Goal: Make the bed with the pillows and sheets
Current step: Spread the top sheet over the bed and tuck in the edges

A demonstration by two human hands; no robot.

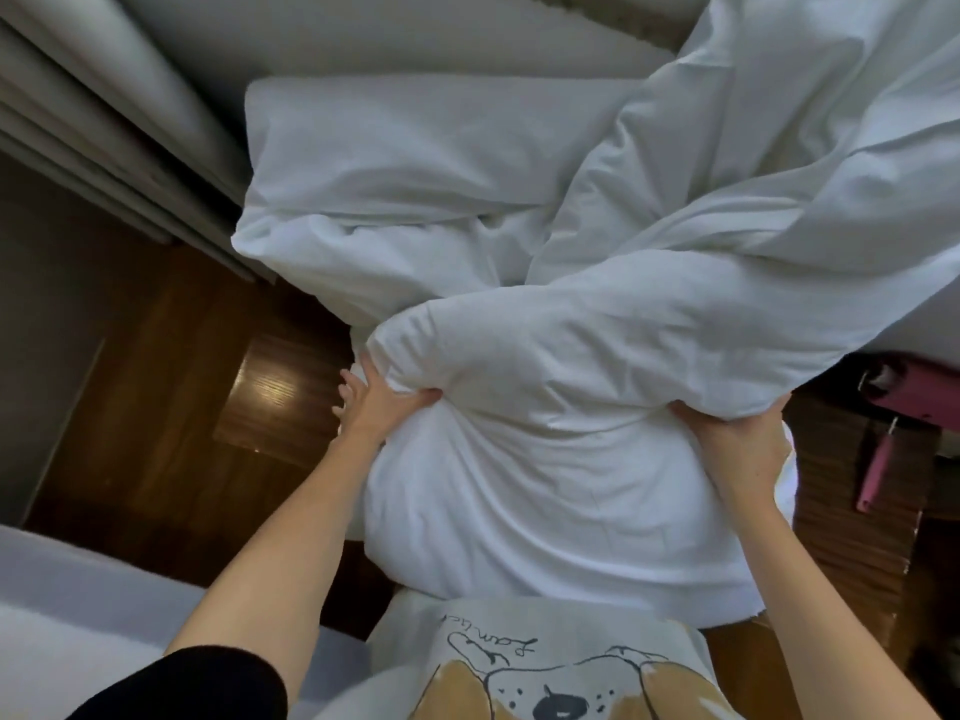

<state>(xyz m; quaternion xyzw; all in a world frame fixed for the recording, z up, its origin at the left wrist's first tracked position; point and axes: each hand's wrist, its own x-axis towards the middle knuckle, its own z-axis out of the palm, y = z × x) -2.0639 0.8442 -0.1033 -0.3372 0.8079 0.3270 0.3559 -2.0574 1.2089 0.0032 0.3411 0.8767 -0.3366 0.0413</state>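
Observation:
A thick white duvet [597, 324] hangs bunched in front of me, its lower part bulging down to my waist. My left hand [376, 402] grips a fold of it on the left side, fingers dug into the cloth. On the right, my right hand [727, 433] clutches the duvet from underneath. Beyond the duvet, a white pillow [395, 142] lies at the near corner of the bed [415, 33]. The rest of the duvet trails up to the right over the mattress.
Dark wooden floor [171, 407] runs along the left of the bed, with grey curtains [104, 127] above it. A second mattress edge [78, 605] shows at the lower left. A pink object [898, 392] sits at the right, above a pink strap.

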